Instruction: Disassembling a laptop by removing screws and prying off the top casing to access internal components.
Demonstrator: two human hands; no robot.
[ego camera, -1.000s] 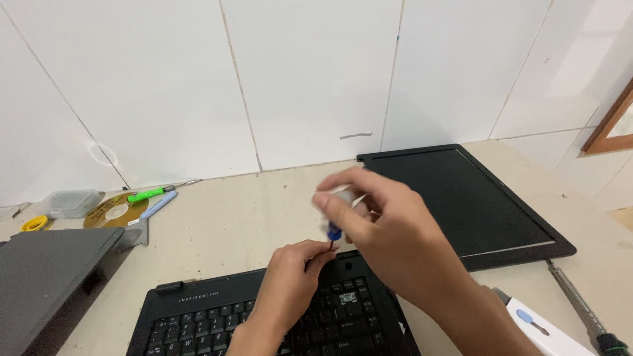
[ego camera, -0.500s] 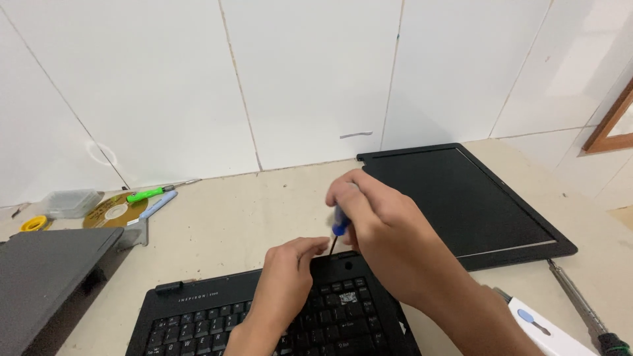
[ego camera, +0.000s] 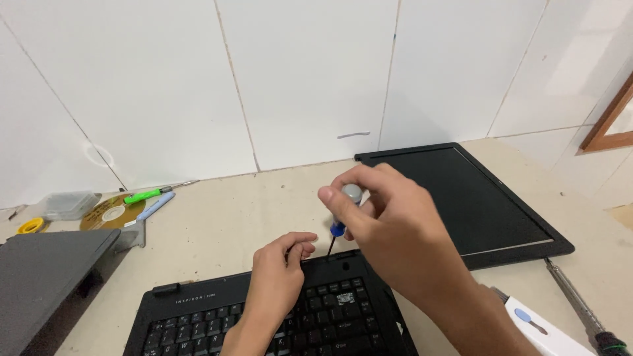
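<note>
Grey slab [ego camera: 46,277], gold disc [ego camera: 109,212], green pen [ego camera: 146,195] far left of fingers on beige tabletop [ego camera: 224,217]; left hand [ego camera: 280,273] resting on black laptop base [ego camera: 211,313], fingers curled loosely at its rear edge, gripping nothing; right hand [ego camera: 389,227] just right, fingers pinched round small blue-collared screwdriver [ego camera: 339,221], upright, tip on laptop base rear edge; detached black screen panel [ego camera: 488,204] right of fingers; long screwdriver [ego camera: 580,306] far right
</note>
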